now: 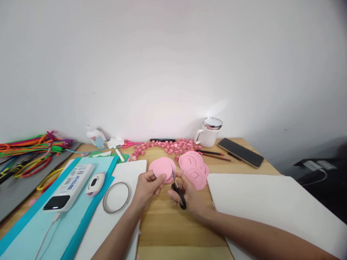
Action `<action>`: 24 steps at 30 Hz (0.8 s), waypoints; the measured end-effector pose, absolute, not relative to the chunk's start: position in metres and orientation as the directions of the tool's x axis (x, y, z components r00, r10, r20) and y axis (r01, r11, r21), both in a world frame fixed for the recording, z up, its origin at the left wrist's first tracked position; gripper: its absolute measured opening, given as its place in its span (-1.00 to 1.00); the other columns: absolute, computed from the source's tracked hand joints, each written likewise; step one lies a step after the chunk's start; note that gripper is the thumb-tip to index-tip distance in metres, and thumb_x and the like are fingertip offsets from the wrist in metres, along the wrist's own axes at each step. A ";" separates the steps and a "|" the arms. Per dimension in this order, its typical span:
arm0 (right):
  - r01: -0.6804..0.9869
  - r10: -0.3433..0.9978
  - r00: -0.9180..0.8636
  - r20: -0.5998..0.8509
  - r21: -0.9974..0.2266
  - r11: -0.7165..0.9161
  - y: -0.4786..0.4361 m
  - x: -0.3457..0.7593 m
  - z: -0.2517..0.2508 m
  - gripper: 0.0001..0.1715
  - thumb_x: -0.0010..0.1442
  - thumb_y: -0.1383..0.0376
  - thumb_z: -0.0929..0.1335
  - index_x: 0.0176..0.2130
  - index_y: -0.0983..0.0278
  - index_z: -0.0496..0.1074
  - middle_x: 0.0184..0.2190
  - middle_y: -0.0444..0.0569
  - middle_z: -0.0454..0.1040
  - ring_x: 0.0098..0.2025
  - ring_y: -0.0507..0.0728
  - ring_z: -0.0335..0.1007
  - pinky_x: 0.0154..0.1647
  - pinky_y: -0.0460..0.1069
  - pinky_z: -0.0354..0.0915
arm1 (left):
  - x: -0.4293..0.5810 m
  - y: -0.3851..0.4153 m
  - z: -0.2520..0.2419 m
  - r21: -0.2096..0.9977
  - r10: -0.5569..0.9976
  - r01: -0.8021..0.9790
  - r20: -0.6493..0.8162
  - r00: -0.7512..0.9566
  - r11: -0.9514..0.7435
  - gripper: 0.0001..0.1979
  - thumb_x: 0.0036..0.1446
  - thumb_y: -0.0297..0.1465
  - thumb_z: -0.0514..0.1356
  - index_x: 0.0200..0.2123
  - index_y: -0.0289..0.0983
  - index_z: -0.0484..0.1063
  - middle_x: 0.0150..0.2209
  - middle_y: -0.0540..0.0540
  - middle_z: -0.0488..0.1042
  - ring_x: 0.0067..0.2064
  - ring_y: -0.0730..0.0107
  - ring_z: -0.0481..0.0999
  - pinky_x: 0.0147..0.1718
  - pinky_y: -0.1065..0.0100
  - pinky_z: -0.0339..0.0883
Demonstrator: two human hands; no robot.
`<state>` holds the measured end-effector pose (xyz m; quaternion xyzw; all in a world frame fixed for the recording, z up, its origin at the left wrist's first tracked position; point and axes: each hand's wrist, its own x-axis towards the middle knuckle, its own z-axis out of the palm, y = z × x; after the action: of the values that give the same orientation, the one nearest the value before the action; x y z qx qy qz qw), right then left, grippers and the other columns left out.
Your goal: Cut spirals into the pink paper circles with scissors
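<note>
My left hand (148,187) pinches the near edge of a pink paper circle (162,168) and holds it just above the wooden table. My right hand (189,196) grips black-handled scissors (177,189), whose blades point up into the circle's right edge. A loose pile of more pink paper circles (193,166) lies just right of the scissors. Behind them, several small pink rolled paper pieces (168,146) are scattered across the table.
A large white sheet (271,206) lies at right. At left are white and teal sheets (89,213), a metal ring (116,196), a power bank (69,186) and a small pink device (94,183). Pipe cleaners (29,151) lie far left. A white mug (208,133), phone (240,152), pencils (214,154) and marker (162,140) stand behind.
</note>
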<state>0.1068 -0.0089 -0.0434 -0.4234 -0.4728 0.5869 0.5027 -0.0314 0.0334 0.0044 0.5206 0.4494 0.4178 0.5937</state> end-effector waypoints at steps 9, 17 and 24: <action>-0.243 0.995 -0.094 0.043 -0.970 0.019 -0.008 0.107 -0.039 -0.44 -0.09 0.23 0.46 -0.17 0.21 0.13 -0.50 -0.22 0.28 -0.48 0.00 0.17 -0.48 -0.10 0.09 | -0.034 0.034 0.003 0.993 0.947 0.037 -0.116 0.300 0.110 -0.71 -0.15 -0.25 0.30 -0.61 -0.36 0.36 -0.79 0.15 0.15 -0.73 0.69 0.00 -0.71 0.51 -0.22; -0.236 0.995 -0.104 0.007 -0.972 -0.018 -0.010 0.108 -0.037 -0.44 -0.07 0.20 0.44 -0.13 0.22 0.14 -0.53 -0.23 0.25 -0.56 -0.03 0.08 -0.56 -0.12 0.02 | -0.034 0.034 0.003 0.994 0.948 0.054 -0.103 0.302 0.090 -0.70 -0.13 -0.23 0.29 -0.61 -0.35 0.33 -0.79 0.16 0.12 -0.71 0.67 -0.01 -0.68 0.49 -0.20; -0.180 0.997 -0.081 0.006 -0.984 -0.009 -0.010 0.107 -0.040 -0.42 -0.04 0.20 0.42 -0.07 0.20 0.12 -0.59 -0.29 0.18 -0.59 -0.05 0.07 -0.62 -0.16 0.04 | -0.035 0.035 0.002 0.997 0.954 0.058 -0.056 0.294 0.040 -0.71 -0.10 -0.25 0.27 -0.63 -0.33 0.31 -0.79 0.16 0.13 -0.71 0.67 0.00 -0.67 0.49 -0.18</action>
<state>0.1070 -0.0098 -0.0398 -0.4326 -0.4722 0.5634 0.5219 -0.0353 0.0346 0.0022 0.5696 0.4443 0.3943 0.5681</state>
